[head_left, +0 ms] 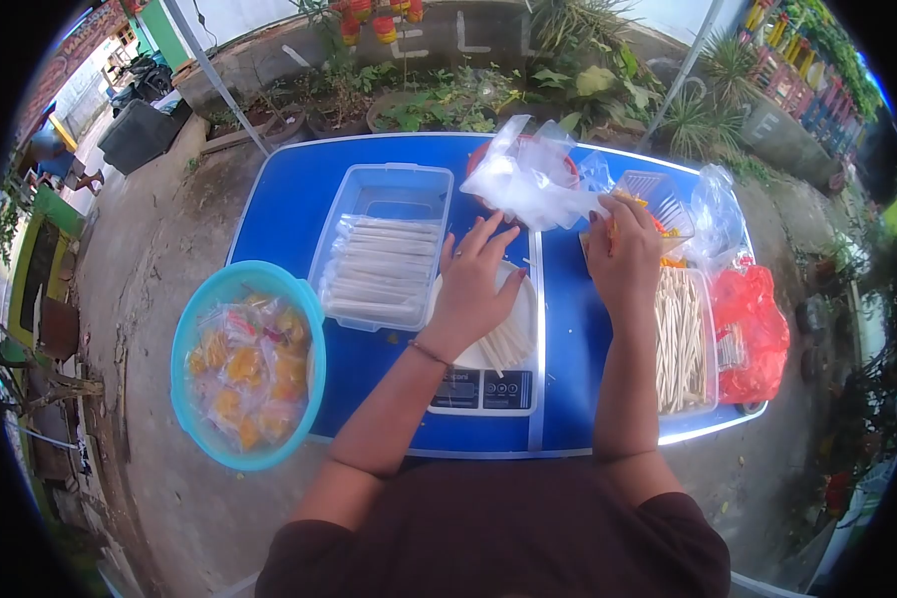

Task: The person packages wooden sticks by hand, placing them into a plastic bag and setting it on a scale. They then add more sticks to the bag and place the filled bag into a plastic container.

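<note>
My left hand (476,286) has its fingers spread above a white kitchen scale (447,344). A small bunch of pale wooden sticks (505,346) lies on the scale, partly under that hand. My right hand (623,254) is closed, its fingertips pinched at the edge of a clear plastic bag (528,179). That bag lies among other clear bags over a red basket (481,157). Just right of my right hand are a clear plastic basket (658,194) with small orange and yellow items, partly hidden, and a clear tub of wooden sticks (680,344).
On the blue table (289,199), a clear container (399,189) holds wrapped white bundles. A turquoise basin (181,369) of bagged yellow-orange food is at left. A red plastic bag (757,334) and another clear bag (716,214) lie at right. Plants border the far edge.
</note>
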Action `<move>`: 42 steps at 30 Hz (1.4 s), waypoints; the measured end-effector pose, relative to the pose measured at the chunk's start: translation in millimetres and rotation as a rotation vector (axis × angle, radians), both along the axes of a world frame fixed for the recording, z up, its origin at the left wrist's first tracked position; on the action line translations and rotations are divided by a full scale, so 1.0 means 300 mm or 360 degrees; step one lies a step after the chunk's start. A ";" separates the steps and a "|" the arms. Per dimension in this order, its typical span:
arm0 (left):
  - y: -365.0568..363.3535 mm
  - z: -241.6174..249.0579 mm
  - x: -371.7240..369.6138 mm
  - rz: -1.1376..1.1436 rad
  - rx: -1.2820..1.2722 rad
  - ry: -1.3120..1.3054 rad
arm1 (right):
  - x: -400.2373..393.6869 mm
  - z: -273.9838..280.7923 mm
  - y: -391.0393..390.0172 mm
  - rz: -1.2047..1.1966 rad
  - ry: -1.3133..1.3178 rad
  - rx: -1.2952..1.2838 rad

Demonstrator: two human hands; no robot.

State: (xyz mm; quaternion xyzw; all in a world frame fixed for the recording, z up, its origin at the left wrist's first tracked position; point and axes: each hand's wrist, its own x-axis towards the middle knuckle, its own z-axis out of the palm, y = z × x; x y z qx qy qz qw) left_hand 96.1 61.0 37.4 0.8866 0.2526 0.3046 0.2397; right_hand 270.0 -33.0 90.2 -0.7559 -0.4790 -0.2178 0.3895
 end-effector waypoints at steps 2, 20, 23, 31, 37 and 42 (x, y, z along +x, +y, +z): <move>-0.007 0.016 -0.007 -0.0027 0.0025 -0.0020 | -0.019 0.030 -0.035 0.0025 -0.0056 0.0057; -0.189 0.171 -0.149 -0.0474 -0.0975 -0.0848 | -0.293 0.084 -0.177 0.1032 0.0974 0.0533; -0.198 0.128 -0.193 -0.0563 -0.1731 -0.0959 | -0.288 0.018 -0.184 0.1088 0.1490 0.0337; -0.237 0.014 -0.260 -0.0285 -0.1782 -0.0742 | -0.321 -0.056 -0.167 0.1083 0.1724 0.0051; -0.217 0.004 -0.297 -0.0370 -0.2229 -0.0889 | -0.277 -0.061 -0.169 0.0917 0.1677 0.0269; -0.251 0.010 -0.270 -0.0280 -0.1719 -0.0675 | -0.317 -0.073 -0.173 0.1030 0.1545 0.0020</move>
